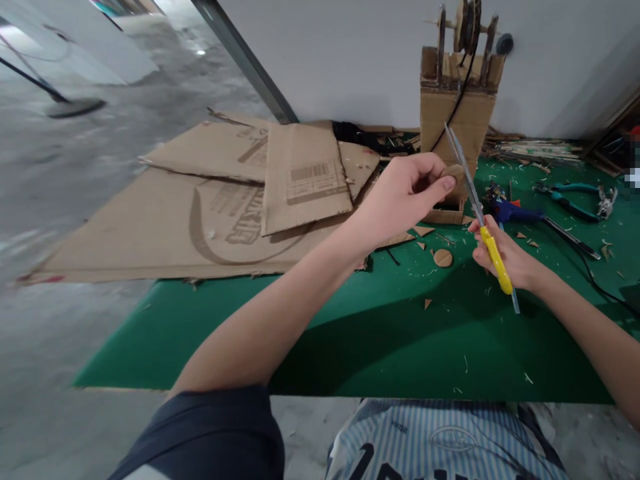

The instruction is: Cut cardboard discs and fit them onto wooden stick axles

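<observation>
Scissors (492, 251) are clamped in the right grip (506, 256); beside their blades (469, 176), the left grip (407, 193) pinches small cardboard (453, 173)

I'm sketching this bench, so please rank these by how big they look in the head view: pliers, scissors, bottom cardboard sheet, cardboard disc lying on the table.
1. Bottom cardboard sheet
2. Scissors
3. Pliers
4. Cardboard disc
The scissors seem nearer than the pliers, so true sizes may differ.
</observation>
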Available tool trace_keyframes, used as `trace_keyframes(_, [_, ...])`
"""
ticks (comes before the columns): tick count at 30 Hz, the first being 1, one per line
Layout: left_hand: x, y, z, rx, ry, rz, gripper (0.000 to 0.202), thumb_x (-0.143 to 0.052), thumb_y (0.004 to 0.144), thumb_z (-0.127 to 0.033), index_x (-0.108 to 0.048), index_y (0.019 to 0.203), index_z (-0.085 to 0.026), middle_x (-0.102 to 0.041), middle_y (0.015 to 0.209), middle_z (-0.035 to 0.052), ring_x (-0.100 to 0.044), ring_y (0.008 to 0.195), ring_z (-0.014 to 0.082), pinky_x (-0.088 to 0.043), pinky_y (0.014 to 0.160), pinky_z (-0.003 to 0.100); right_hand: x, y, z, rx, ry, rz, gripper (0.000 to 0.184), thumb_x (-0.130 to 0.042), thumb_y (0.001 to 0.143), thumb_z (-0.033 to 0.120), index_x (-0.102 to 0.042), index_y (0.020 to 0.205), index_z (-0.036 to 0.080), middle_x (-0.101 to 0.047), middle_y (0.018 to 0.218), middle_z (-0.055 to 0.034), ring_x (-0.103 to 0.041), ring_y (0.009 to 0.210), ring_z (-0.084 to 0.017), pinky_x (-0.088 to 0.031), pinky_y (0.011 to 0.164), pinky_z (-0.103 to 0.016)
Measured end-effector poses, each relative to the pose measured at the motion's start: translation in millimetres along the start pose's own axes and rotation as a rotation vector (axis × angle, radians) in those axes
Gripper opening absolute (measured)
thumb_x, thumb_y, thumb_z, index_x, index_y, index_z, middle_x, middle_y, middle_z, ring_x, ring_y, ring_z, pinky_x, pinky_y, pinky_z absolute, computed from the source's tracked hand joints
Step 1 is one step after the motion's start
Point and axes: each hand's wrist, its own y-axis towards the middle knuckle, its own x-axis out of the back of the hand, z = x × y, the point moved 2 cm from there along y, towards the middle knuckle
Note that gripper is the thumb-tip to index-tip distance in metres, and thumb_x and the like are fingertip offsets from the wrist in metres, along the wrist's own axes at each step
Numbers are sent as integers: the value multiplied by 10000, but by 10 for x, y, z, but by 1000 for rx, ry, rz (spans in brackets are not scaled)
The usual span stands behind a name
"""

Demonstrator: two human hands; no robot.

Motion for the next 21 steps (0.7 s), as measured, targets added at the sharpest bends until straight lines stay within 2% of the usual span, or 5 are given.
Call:
trace_keyframes(5, [41, 14, 0, -34, 58, 22, 350, -678, 949, -367, -530, 671, -214, -461, 575, -19, -386, 506, 103, -305, 448, 278, -13, 50, 2, -45, -65, -55, 494, -602, 884, 690, -353, 965, 271, -426, 731, 57, -426, 580, -143, -343, 534, -321])
trace_keyframes(13, [107, 13, -62, -1, 92, 26, 290, -696, 909, -242, -544, 667, -190, -450, 596, -28, -372, 540, 92, -294, 497, 263, -6, 83, 8, -94, -149, -75, 423, -571, 925, 631, -344, 894, 274, -489, 711, 35, -473, 544, -147, -373, 540, -349])
trace_keyframes(16, [28, 11, -42, 49, 15, -7, 257, -674, 924, -209, -556, 697, -186, -482, 590, -35, -412, 529, 83, -329, 498, 247, -41, 87, -32, -87, -144, -141, 430, -570, 916, 649, -361, 906, 272, -507, 722, 24, -486, 572, -159, -387, 558, -355])
trace_keyframes(19, [-95, 16, 20, 96, -119, -68, 252, -618, 983, -245, -553, 745, -191, -558, 645, -22, -523, 560, 85, -429, 539, 223, -74, 81, -57, -69, -137, -245, 463, -600, 882, 667, -367, 931, 270, -515, 741, 16, -490, 618, -173, -396, 588, -362])
trace_keyframes(21, [-139, 18, 55, 80, -169, -103, 261, -604, 1007, -292, -548, 770, -197, -592, 692, -14, -564, 590, 87, -466, 564, 217, -86, 75, -59, -59, -120, -239, 483, -613, 870, 676, -363, 942, 268, -503, 760, 17, -474, 628, -167, -397, 605, -363])
